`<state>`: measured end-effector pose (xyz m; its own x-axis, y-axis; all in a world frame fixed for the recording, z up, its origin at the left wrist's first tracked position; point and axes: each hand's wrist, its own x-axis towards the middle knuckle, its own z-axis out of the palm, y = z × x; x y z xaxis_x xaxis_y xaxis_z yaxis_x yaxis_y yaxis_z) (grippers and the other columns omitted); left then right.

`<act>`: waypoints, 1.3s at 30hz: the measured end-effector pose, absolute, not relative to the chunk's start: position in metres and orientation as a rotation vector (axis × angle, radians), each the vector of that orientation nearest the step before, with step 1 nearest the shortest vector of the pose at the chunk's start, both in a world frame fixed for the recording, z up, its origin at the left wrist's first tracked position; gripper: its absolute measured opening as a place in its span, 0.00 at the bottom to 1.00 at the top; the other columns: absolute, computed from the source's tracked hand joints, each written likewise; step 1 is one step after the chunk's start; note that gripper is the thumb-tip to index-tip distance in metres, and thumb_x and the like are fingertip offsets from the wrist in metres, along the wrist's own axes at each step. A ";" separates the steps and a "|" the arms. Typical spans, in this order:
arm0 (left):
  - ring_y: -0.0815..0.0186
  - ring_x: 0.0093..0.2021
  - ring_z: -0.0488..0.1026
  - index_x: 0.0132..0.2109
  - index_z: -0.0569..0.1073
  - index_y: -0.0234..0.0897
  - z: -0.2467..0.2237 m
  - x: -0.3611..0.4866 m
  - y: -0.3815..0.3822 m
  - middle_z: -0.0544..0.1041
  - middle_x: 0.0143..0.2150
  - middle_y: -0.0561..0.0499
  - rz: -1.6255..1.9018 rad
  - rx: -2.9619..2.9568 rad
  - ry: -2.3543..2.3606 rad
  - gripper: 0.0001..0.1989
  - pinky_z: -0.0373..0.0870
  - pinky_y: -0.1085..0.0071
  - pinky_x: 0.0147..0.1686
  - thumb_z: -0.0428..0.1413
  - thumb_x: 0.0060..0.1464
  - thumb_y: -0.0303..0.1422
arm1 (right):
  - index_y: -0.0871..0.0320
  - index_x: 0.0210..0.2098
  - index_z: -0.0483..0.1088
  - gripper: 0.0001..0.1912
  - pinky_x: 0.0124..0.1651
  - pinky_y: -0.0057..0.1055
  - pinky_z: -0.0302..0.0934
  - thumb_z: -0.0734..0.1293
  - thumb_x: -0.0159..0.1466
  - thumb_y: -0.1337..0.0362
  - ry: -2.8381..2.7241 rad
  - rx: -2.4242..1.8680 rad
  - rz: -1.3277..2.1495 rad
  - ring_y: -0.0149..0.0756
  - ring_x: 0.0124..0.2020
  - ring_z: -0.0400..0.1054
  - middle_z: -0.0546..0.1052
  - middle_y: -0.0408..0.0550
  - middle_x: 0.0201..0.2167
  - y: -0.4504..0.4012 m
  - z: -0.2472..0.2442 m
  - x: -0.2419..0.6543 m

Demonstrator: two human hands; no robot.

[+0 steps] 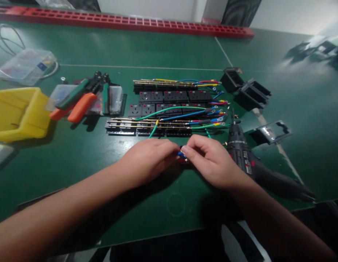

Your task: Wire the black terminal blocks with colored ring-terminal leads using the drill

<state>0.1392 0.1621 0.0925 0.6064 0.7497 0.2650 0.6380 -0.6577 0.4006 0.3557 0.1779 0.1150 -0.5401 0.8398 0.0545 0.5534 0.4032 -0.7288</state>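
Observation:
My left hand (pixel 149 160) and my right hand (pixel 212 160) meet over the near middle of the table, both closed in a pinch. Between the fingertips show short bits of wires (pixel 181 154), blue with some red below. My fingers hide most of what they hold. A green wire (pixel 153 130) rises beyond my left hand, and another green wire (pixel 207 134) beyond my right. Just past my fingers lies a row of black socket strips with brass bars (pixel 147 123), with coloured wires ending in ring terminals. Behind it are black socket panels (pixel 174 96) and another brass-barred strip (pixel 163 84).
A power drill (pixel 244 156) lies right of my right hand. Black plastic housings (pixel 251 94) and a black frame (pixel 272 133) stand beyond it. At left are orange-and-green crimping pliers (pixel 81 98), a yellow bin (pixel 32 116) and a clear box (pixel 27 65). A red slotted duct (pixel 125 23) runs along the back.

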 end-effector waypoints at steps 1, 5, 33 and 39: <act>0.68 0.33 0.73 0.45 0.73 0.36 0.093 0.138 0.163 0.78 0.35 0.52 0.620 2.578 1.137 0.08 0.64 0.73 0.33 0.50 0.67 0.31 | 0.59 0.32 0.68 0.16 0.38 0.31 0.55 0.60 0.71 0.56 -2.307 -1.158 0.890 0.32 0.35 0.63 0.71 0.44 0.31 0.179 0.116 0.358; 0.68 0.35 0.75 0.45 0.75 0.36 0.098 0.127 0.168 0.79 0.37 0.52 0.661 2.437 1.300 0.11 0.66 0.74 0.35 0.48 0.69 0.34 | 0.59 0.52 0.69 0.20 0.55 0.43 0.57 0.66 0.65 0.55 -2.532 -1.163 0.512 0.44 0.51 0.62 0.70 0.52 0.49 0.180 0.117 0.369; 0.71 0.39 0.72 0.45 0.72 0.37 0.109 0.116 0.171 0.75 0.38 0.53 0.737 2.119 1.107 0.11 0.67 0.76 0.42 0.47 0.69 0.35 | 0.60 0.54 0.66 0.19 0.54 0.45 0.60 0.67 0.64 0.63 -2.708 -1.170 0.551 0.46 0.51 0.61 0.71 0.54 0.50 0.184 0.103 0.376; 0.71 0.34 0.71 0.40 0.74 0.37 0.111 0.118 0.168 0.75 0.34 0.54 0.688 1.971 1.151 0.17 0.67 0.77 0.37 0.45 0.71 0.40 | 0.60 0.54 0.67 0.20 0.56 0.45 0.58 0.66 0.62 0.66 -2.653 -1.088 0.455 0.46 0.51 0.60 0.71 0.54 0.51 0.184 0.105 0.375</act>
<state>0.1178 0.1676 0.1110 0.4537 0.8876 0.0799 0.4912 -0.3238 0.8086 0.3752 0.1842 0.1047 -0.6947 0.7124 0.0998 0.6385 0.6746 -0.3705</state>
